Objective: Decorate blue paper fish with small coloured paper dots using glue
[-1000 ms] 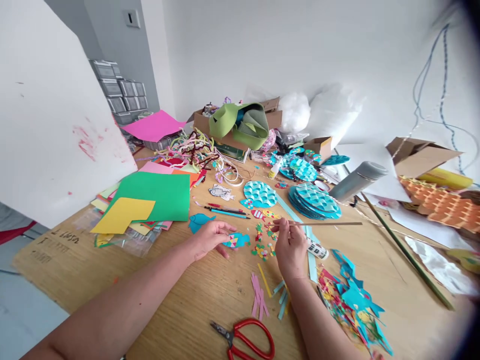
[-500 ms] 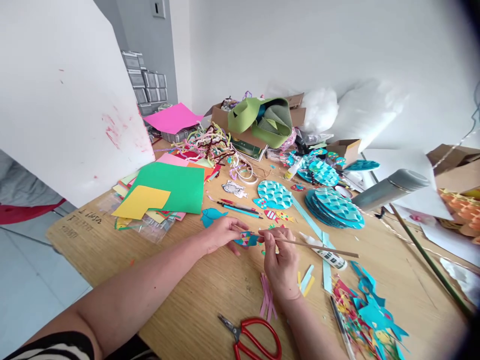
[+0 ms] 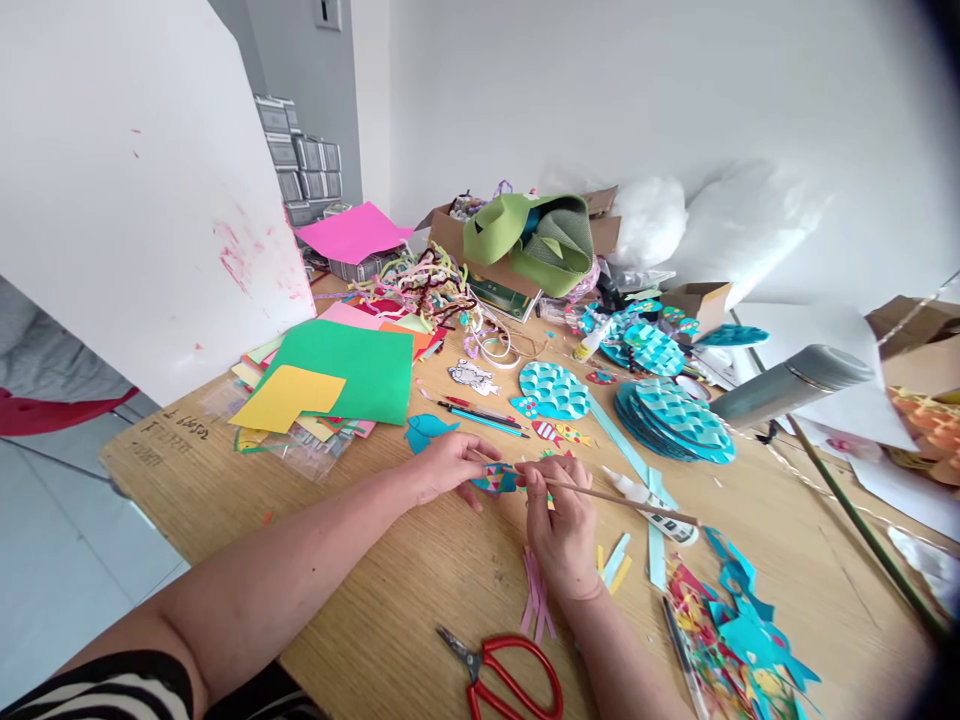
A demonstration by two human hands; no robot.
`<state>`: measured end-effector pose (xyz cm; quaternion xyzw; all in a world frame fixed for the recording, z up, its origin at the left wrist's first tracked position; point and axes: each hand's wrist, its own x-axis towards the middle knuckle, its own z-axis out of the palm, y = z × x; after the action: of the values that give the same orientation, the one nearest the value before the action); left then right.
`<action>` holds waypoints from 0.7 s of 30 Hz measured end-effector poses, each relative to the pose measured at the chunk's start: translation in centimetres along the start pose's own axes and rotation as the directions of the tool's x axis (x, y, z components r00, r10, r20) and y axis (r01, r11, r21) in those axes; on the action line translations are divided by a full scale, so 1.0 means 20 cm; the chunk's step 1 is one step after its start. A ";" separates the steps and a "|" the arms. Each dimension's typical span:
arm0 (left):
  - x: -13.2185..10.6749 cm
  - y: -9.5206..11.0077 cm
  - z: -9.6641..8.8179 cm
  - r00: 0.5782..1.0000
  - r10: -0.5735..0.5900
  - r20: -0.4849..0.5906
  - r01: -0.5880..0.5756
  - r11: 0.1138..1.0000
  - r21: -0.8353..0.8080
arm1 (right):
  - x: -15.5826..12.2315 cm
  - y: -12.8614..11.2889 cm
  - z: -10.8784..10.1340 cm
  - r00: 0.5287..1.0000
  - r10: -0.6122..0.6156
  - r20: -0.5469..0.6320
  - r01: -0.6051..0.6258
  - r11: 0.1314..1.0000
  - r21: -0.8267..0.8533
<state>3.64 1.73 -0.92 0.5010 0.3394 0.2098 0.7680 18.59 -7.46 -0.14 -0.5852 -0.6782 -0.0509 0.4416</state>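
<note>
A small blue paper fish [image 3: 495, 479] with coloured triangles is pinched in the fingers of my left hand [image 3: 448, 468], just above the table. My right hand [image 3: 561, 515] grips a thin wooden stick [image 3: 615, 497] close to one end, and that end meets the fish. The stick's other end points to the right, over a white glue bottle [image 3: 656, 507]. Left of the fish lies a plain blue paper fish [image 3: 429, 431], partly behind my left hand. Several small decorated fish, such as a red striped one [image 3: 547, 432], lie beyond my right hand.
Red-handled scissors [image 3: 510, 675] lie at the front edge. Coloured paper sheets [image 3: 360, 370] are piled at the left. Woven blue discs [image 3: 675, 420] are stacked at the right near a grey flask [image 3: 795, 385]. Paper scraps [image 3: 750, 620] cover the front right.
The stick's free end has dipped slightly and swung a little left. Both hands keep their hold on the fish and the stick. The whole view has shifted slightly.
</note>
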 end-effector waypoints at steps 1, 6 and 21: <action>0.00 0.00 0.00 1.000 -0.001 -0.001 0.001 1.000 -0.002 | 0.00 0.00 0.00 1.000 -0.004 0.002 0.004 1.000 0.000; 0.00 0.00 0.00 1.000 -0.012 -0.007 0.012 1.000 -0.006 | 0.01 -0.01 0.00 1.000 -0.028 0.013 0.028 1.000 -0.002; 0.00 0.00 0.01 1.000 -0.002 -0.011 0.002 1.000 0.015 | 0.01 -0.01 -0.01 0.998 -0.057 0.034 0.058 0.998 -0.019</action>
<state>3.79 1.69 -0.95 0.5052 0.3457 0.2093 0.7626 18.47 -7.51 0.23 -0.5704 -0.7016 -0.0604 0.4228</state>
